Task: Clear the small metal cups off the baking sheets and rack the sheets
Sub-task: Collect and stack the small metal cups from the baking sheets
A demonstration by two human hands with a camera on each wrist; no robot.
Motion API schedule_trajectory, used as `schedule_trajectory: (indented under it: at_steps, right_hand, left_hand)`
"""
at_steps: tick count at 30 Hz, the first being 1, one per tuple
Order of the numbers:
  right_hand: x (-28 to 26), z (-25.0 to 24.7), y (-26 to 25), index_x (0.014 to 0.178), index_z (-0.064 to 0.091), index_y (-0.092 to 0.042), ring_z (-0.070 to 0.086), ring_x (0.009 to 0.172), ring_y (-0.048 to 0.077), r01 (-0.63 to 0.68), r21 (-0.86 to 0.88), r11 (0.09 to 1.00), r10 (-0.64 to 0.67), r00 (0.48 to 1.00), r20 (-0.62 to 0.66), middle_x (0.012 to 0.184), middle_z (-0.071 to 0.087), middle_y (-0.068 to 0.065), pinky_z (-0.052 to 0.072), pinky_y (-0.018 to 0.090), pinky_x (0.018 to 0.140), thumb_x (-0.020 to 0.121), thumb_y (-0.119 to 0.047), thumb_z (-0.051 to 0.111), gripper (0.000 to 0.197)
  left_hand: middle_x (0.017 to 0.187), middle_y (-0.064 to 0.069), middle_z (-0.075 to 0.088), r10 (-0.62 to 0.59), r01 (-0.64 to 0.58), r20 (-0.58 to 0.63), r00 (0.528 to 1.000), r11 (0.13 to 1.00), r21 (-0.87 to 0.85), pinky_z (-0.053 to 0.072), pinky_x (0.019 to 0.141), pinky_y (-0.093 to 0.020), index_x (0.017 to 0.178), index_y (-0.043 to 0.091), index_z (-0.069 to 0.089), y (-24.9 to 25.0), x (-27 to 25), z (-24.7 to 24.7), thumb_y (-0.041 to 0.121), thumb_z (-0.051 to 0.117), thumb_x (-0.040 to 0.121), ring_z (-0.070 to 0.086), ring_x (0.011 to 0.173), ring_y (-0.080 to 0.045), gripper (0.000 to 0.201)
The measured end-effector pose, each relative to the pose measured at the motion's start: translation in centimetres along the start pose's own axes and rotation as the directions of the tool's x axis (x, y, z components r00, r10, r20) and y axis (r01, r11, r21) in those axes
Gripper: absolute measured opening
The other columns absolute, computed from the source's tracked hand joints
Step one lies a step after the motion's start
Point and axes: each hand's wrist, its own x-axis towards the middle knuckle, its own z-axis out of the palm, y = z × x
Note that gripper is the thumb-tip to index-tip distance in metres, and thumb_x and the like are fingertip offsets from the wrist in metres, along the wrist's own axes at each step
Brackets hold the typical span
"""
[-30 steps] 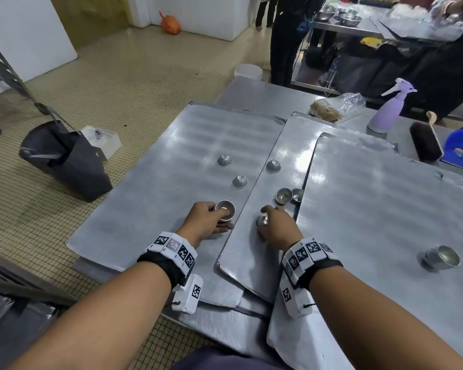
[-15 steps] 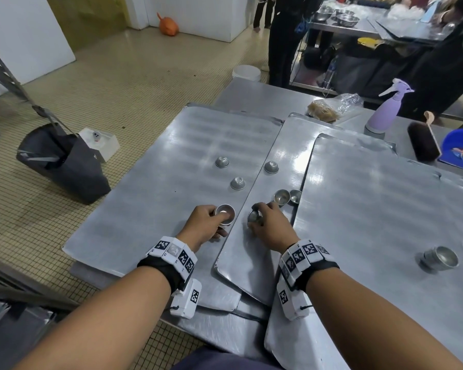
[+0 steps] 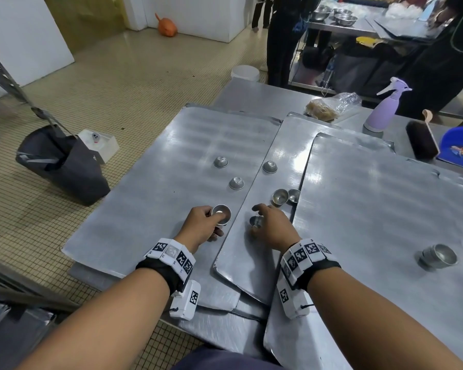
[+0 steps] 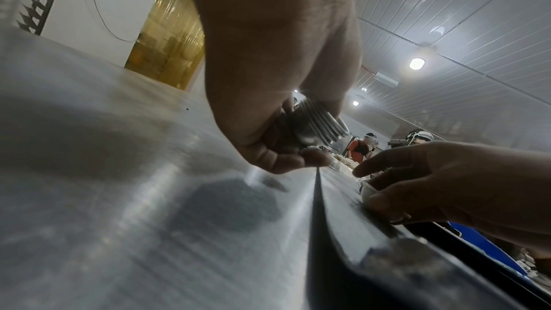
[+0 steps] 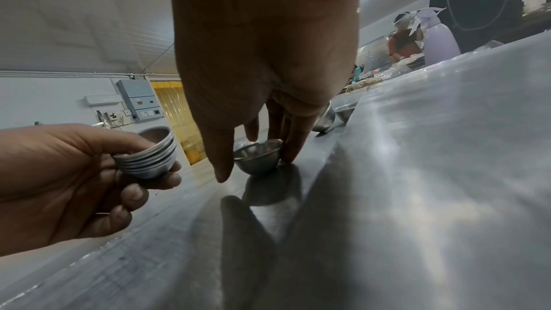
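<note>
Steel sheets cover the table: a left sheet (image 3: 155, 182), a middle sheet (image 3: 254, 252) lapping over its edge, and a right sheet (image 3: 372, 204) lapping over the middle one. The left hand (image 3: 201, 227) is curled round a nested stack of cups (image 5: 149, 158), held just above the left sheet near its right edge. The right hand (image 3: 274, 227) reaches down with thumb and fingers bent around a single upright cup (image 5: 258, 157) on the middle sheet; the fingertips (image 5: 290, 150) touch its side, though a firm hold cannot be told. Ahead of the left hand, 2 cups (image 3: 236, 183) sit upside down on the left sheet, and a third upturned cup (image 3: 269, 166) sits on the middle sheet. Just beyond the right hand, 2 open cups (image 3: 280, 197) rest beside the right sheet's edge. Another stack (image 3: 437, 256) lies tilted on the right sheet, well apart. At the table's far side stand a purple spray bottle (image 3: 381, 110), a brush (image 3: 421, 140) and a plastic bag (image 3: 332, 105).
</note>
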Motion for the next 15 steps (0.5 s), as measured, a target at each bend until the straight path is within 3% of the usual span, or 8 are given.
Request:
schedule_trajectory:
  at_steps: [6, 8, 10, 15]
  right_hand:
    - [-0.03, -0.15, 0.23, 0.14, 0.051, -0.017, 0.053, 0.124, 0.024, -0.015, -0.028, 0.999, 0.016, 1.0, 0.011, 0.132, 0.056, 0.007, 0.04, 0.031, 0.101, 0.087, -0.031, 0.069, 0.058]
    - [-0.03, -0.06, 0.38, 0.123, 0.062, -0.016, 0.058, 0.115, 0.026, -0.021, -0.047, 0.999, 0.021, 1.0, -0.005, 0.117, 0.061, 0.008, 0.042, 0.029, 0.086, 0.084, -0.033, 0.069, 0.043]
    - [-0.06, 0.0, 0.48, 0.103, 0.065, -0.015, 0.06, 0.103, 0.028, -0.022, -0.058, 0.998, 0.021, 1.0, -0.018, 0.102, 0.061, 0.007, 0.035, 0.026, 0.073, 0.081, -0.033, 0.069, 0.029]
    - [-0.23, -0.01, 0.2, 0.118, 0.061, -0.02, 0.061, 0.104, 0.025, 0.004, 0.004, 1.0, -0.003, 0.997, -0.083, 0.11, 0.067, 0.004, 0.038, 0.027, 0.076, 0.081, -0.033, 0.069, 0.04]
  left_hand:
    - [0.085, -0.017, 0.068, 0.004, -0.004, 0.004, 1.0, 1.0, -0.007, 0.05, 0.056, -0.03, 0.102, -0.01, 0.065, -0.03, 0.1, 0.05, 0.015, 0.067, 0.093, 0.065, 0.054, -0.02, 0.027]
    - [0.083, -0.016, 0.067, 0.009, -0.009, 0.008, 1.0, 1.0, -0.014, 0.049, 0.057, -0.031, 0.093, -0.003, 0.066, -0.01, 0.08, 0.07, 0.014, 0.067, 0.093, 0.064, 0.054, -0.021, 0.017]
    - [0.08, -0.014, 0.066, 0.016, -0.016, 0.007, 1.0, 1.0, -0.014, 0.048, 0.058, -0.031, 0.089, 0.004, 0.065, 0.09, 0.06, 0.08, 0.014, 0.067, 0.093, 0.063, 0.054, -0.021, 0.011]
    - [0.076, -0.012, 0.066, 0.033, -0.033, -0.022, 0.999, 0.999, -0.003, 0.049, 0.061, -0.033, 0.084, 0.005, 0.066, 0.34, 0.28, 0.06, 0.011, 0.068, 0.093, 0.067, 0.058, -0.019, 0.011]
